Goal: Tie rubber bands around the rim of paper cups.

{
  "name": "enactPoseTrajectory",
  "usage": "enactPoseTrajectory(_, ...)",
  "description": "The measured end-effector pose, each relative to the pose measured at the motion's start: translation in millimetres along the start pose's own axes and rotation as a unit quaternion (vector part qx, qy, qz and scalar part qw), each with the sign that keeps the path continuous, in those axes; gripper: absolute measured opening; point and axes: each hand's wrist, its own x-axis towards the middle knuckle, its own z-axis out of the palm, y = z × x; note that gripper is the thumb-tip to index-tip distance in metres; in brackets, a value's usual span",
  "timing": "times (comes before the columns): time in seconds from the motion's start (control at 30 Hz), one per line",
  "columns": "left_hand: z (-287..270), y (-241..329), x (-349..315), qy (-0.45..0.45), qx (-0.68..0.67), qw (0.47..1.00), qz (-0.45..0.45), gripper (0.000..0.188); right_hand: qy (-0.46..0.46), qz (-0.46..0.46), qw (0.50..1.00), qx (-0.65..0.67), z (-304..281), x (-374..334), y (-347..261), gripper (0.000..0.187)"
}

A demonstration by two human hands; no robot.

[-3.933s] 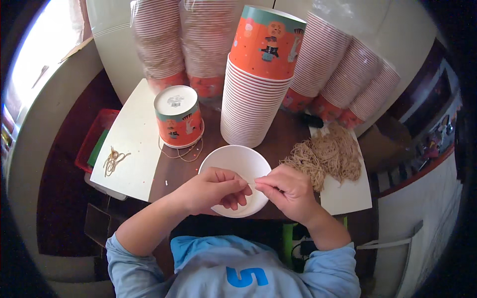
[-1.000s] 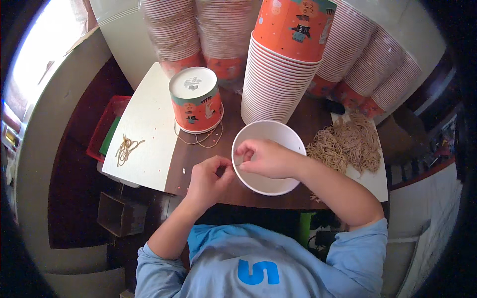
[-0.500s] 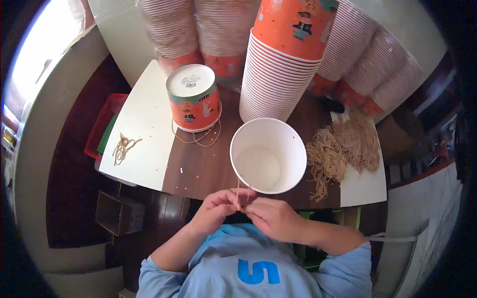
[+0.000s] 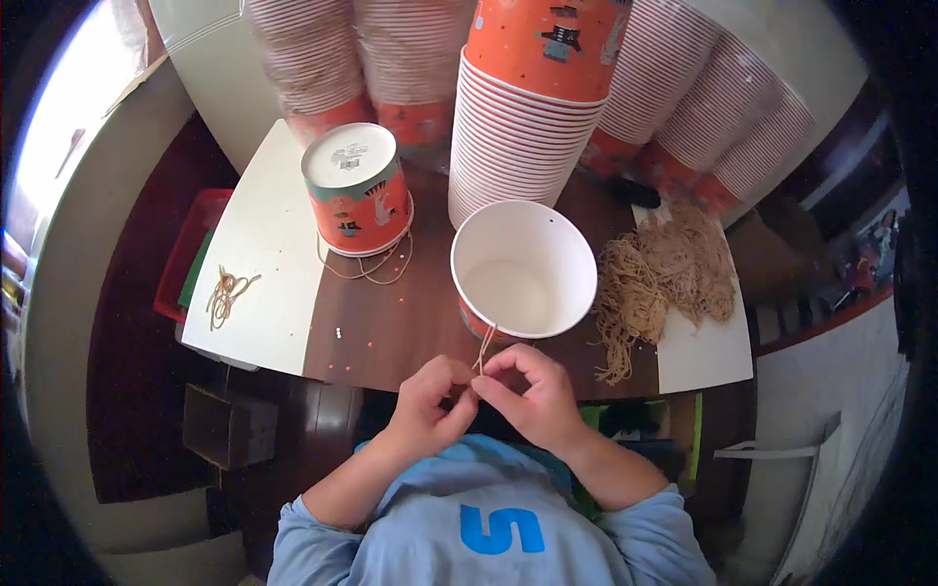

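An open paper bucket (image 4: 525, 269), white inside and orange outside, stands near the table's front edge, with one small hole in its far wall. A thin tan cord (image 4: 488, 342) comes from the bucket's near rim down to my fingers. My left hand (image 4: 428, 405) pinches the cord between thumb and fingers, just in front of the bucket. Close beside it, my right hand (image 4: 535, 398) pinches the cord too, fingertips nearly touching the left ones. The exact cord ends between the fingertips are too small to make out.
An upside-down orange bucket (image 4: 362, 207) with a cord loop stands left of centre. Behind the open bucket rises a tall nested stack (image 4: 523, 137). Tangled cords (image 4: 630, 303) lie at right, a small cord bundle (image 4: 232, 296) at left. Wrapped bucket stacks (image 4: 415, 59) line the back.
My hands have drawn apart slightly and the right fingers have lifted into a clearer pinch on the cord. The bucket now leans more toward me, and the whole view has shifted slightly.
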Motion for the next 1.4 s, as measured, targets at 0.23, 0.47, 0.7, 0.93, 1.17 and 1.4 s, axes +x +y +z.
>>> enactPoseTrajectory(0.23,-2,15,5,0.014,0.021,0.996,-0.081,0.026,0.017,-0.05,0.998,-0.023,-3,0,13,0.007)
enactPoseTrajectory(0.47,-4,8,27,-0.083,0.173,0.981,0.033,0.036,0.001,-0.12,0.988,-0.092,-8,0,12,0.008)
enactPoseTrajectory(0.7,12,-17,19,0.163,0.26,0.934,0.182,0.028,0.053,-0.141,0.973,-0.174,-9,1,16,0.01)
enactPoseTrajectory(0.93,17,-22,12,0.202,0.273,0.927,0.16,0.018,0.133,-0.258,0.889,-0.353,8,13,36,0.018)
enactPoseTrajectory(1.17,20,-20,10,0.213,-0.146,0.953,-0.158,0.005,0.104,-0.241,0.943,-0.203,21,32,39,0.016)
enactPoseTrajectory(1.4,0,-19,5,0.179,-0.295,0.913,-0.218,0.008,-0.064,-0.118,0.987,0.09,20,36,40,0.019)
